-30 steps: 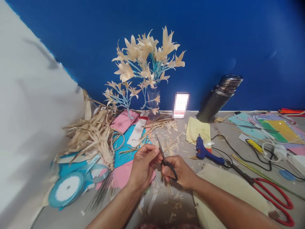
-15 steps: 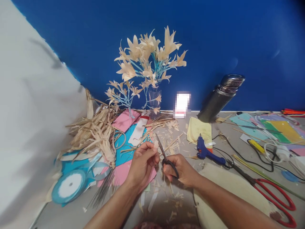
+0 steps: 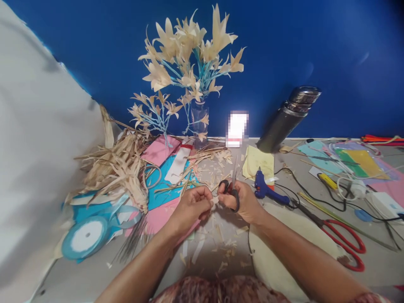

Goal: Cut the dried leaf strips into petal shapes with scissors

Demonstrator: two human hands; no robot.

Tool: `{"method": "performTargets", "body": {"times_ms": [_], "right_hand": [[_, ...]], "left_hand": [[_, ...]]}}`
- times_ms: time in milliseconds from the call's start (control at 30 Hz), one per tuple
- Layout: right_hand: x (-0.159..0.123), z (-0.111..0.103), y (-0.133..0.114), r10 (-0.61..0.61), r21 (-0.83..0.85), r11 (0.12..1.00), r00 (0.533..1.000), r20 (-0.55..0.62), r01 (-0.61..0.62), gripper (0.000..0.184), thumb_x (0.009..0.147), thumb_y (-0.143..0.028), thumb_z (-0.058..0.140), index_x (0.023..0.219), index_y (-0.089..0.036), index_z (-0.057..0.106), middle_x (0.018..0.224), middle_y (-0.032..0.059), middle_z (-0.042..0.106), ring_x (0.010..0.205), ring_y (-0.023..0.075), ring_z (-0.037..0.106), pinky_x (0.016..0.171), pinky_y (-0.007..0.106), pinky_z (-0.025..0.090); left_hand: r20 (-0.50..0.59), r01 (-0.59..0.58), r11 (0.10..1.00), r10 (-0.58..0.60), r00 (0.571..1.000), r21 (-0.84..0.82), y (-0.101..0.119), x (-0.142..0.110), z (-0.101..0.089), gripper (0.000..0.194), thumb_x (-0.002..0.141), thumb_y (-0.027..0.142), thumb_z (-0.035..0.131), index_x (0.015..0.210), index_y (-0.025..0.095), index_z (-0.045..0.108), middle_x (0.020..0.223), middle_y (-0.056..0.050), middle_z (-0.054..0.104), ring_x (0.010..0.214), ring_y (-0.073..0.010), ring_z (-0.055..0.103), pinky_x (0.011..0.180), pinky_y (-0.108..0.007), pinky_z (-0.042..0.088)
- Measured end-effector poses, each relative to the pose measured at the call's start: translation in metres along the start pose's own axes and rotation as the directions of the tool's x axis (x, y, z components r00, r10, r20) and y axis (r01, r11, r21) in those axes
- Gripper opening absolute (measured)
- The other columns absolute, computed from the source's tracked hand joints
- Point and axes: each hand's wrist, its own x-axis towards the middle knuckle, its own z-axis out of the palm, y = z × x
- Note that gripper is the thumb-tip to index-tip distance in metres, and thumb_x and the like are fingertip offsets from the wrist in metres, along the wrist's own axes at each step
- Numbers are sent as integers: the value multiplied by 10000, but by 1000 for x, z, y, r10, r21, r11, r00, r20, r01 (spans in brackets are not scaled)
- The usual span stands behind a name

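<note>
Between the fingertips of my left hand [image 3: 192, 206] is a small pale piece of corn husk [image 3: 215, 200], pinched. My right hand [image 3: 248, 205] grips small scissors [image 3: 236, 201] by their black handles, the blades pointing up and away from me. Its thumb and fingertip reach the right end of the husk piece; whether they also pinch it I cannot tell. Pale trimmings [image 3: 232, 242] lie scattered on the table below both hands. Beyond them stand husk flowers [image 3: 186, 46] on blue stems in a clear bottle [image 3: 199, 120].
At left are a dried husk bundle [image 3: 123, 168], a blue ribbon spool [image 3: 71, 244] and thin wires [image 3: 134, 240]. A blue glue gun [image 3: 268, 191], red-handled scissors [image 3: 344, 235], cords and a yellow cutter [image 3: 327, 181] lie right. A dark flask [image 3: 284, 122] and a bright blurred rectangle [image 3: 237, 126] stand behind.
My right hand has turned the scissors upward, with the blades away from the husk piece. Its fingertips have come over to my left fingers. The view has tilted down slightly.
</note>
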Motion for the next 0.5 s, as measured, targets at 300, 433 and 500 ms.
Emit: {"method": "performTargets", "body": {"times_ms": [300, 433, 500], "right_hand": [[-4, 5, 3, 14, 3, 1000, 990, 138, -14, 423, 699, -552, 737, 729, -152, 605, 624, -1, 566, 552, 112, 463, 513, 230, 350], [-6, -1, 7, 32, -62, 998, 881, 472, -3, 611, 781, -740, 561, 707, -136, 608, 614, 28, 583, 527, 109, 450, 499, 233, 316], [-7, -1, 10, 46, -77, 997, 856, 514, -8, 629, 789, -751, 543, 704, -131, 606, 605, 24, 576, 515, 103, 450, 503, 232, 319]], "left_hand": [[-145, -96, 944, 52, 988, -314, 7, 7, -3, 149, 643, 165, 730, 639, 152, 582, 644, -24, 657, 577, -121, 600, 565, -221, 461], [-216, -145, 930, 74, 974, -336, 13, 7, -9, 144, 614, 142, 705, 614, 154, 561, 618, -15, 657, 554, -141, 628, 545, -233, 480], [-231, -171, 929, 97, 968, -329, 15, 7, -11, 134, 611, 136, 688, 611, 155, 556, 605, -13, 654, 543, -150, 636, 534, -239, 488]]}}
